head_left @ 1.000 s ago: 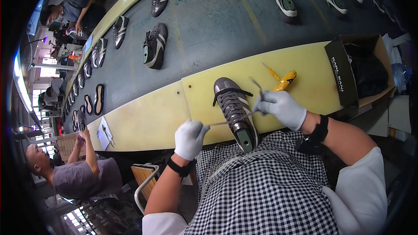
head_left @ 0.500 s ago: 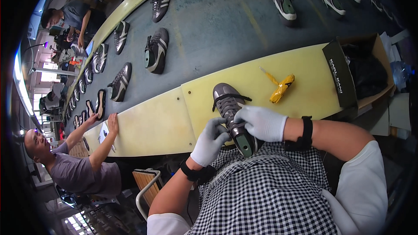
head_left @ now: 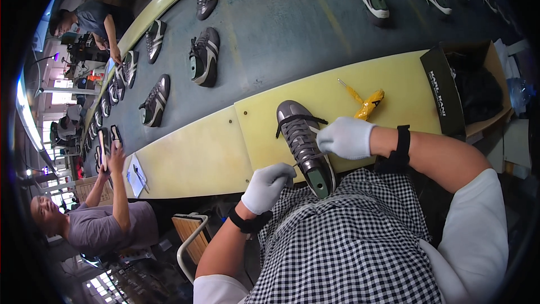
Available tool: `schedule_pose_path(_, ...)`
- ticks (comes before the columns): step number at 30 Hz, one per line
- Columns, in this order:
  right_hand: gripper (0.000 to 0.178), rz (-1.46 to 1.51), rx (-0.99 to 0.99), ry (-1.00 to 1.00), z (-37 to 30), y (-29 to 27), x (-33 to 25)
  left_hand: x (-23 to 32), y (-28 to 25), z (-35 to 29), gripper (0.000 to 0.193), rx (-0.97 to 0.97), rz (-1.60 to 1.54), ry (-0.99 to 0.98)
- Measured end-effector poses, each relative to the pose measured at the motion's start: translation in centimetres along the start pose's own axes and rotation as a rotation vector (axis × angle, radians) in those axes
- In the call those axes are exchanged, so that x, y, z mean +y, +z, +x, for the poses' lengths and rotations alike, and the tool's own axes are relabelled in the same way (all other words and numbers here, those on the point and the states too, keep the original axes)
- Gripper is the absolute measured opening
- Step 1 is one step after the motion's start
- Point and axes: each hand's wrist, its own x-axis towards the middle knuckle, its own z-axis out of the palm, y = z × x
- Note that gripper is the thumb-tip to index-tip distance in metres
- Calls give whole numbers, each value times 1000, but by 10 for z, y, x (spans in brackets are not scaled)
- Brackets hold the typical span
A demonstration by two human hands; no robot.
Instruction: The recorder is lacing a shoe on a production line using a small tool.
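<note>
A dark metallic sneaker (head_left: 301, 141) with pale stripes lies on the yellow work surface, its toe pointing away from me and its heel at my apron. A green insert (head_left: 319, 184) shows in its opening. Left of the collar, my left hand (head_left: 266, 188), white-gloved, pinches a dark shoelace that runs to the shoe's upper lacing. My right hand (head_left: 347, 138), gloved too, is closed at the shoe's right side, its fingertips by the same lacing; they partly hide the lace. Another dark lace (head_left: 298, 117) lies across the shoe near the toe.
A tool wrapped in yellow (head_left: 368, 104) lies beyond my right hand, beside an open black box (head_left: 444, 98). Several similar sneakers (head_left: 205, 57) stand on the grey belt (head_left: 270, 39). A co-worker (head_left: 107, 228) at left holds up a shoe part near a clipboard (head_left: 136, 177).
My hands have moved apart, left hand leftward and right hand slightly right and up, drawing the lace out sideways. The co-worker at left has lifted hands and a shoe part off the surface.
</note>
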Motion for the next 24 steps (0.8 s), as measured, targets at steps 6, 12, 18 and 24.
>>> schedule_pose_path(6, 29, 446, -316, -23, -4, -11, -6, 23, 16, 20, 4, 335, 734, 203)
schedule_pose_path(12, 28, 637, 99, -48, -4, 23, -9, 20, 26, 33, 17, 541, 56, 48)
schedule_pose_path(18, 21, 48, 294, -229, 10, 38, -24, 30, 23, 21, 21, 399, 22, -100)
schedule_pose_path(24, 22, -191, 377, -213, 4, 49, -35, 47, 19, 26, 30, 270, -282, -400)
